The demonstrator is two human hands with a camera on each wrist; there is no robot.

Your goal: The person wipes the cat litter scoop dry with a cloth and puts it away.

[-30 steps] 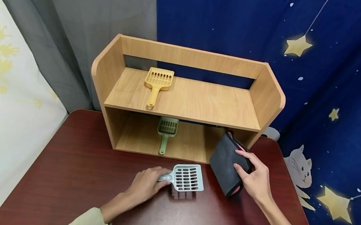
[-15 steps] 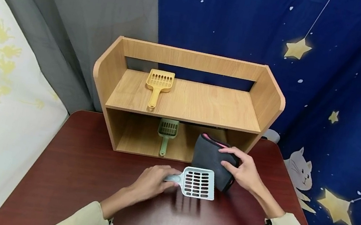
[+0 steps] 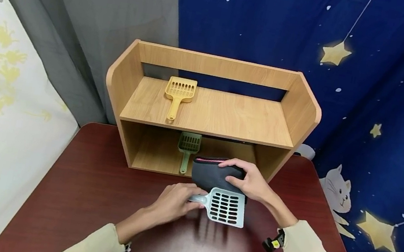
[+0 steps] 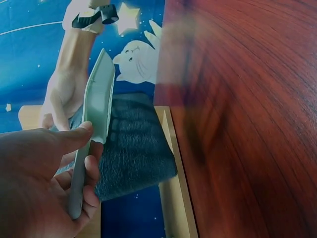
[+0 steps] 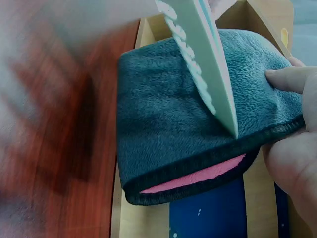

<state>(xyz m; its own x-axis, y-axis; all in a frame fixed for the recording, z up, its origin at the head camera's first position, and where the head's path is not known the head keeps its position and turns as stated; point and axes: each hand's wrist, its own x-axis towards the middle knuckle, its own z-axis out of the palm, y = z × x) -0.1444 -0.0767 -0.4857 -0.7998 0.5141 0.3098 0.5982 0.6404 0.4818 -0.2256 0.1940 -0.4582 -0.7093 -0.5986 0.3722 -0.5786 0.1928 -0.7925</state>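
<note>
My left hand [image 3: 175, 202] grips the handle of a pale blue slotted scoop [image 3: 226, 207], held a little above the dark red table [image 3: 66, 192]; the left wrist view shows the scoop [image 4: 96, 111] edge-on with my fingers [image 4: 81, 173] curled round its handle. My right hand [image 3: 250, 183] holds a folded dark grey cloth [image 3: 211, 174] with a pink inner side just behind the scoop. In the right wrist view the cloth [image 5: 183, 134] lies under the scoop's [image 5: 203, 64] blade, my thumb [image 5: 287, 79] on top.
A two-tier wooden shelf [image 3: 308, 112] stands at the table's back edge. A yellow scoop [image 3: 178, 93] lies on its upper board, a green scoop [image 3: 187, 146] on the lower one. A starry blue curtain hangs right, a grey one left.
My right hand has carried the cloth leftward to sit behind the scoop. My left hand has moved the scoop slightly right and nearer, lifting it off the table.
</note>
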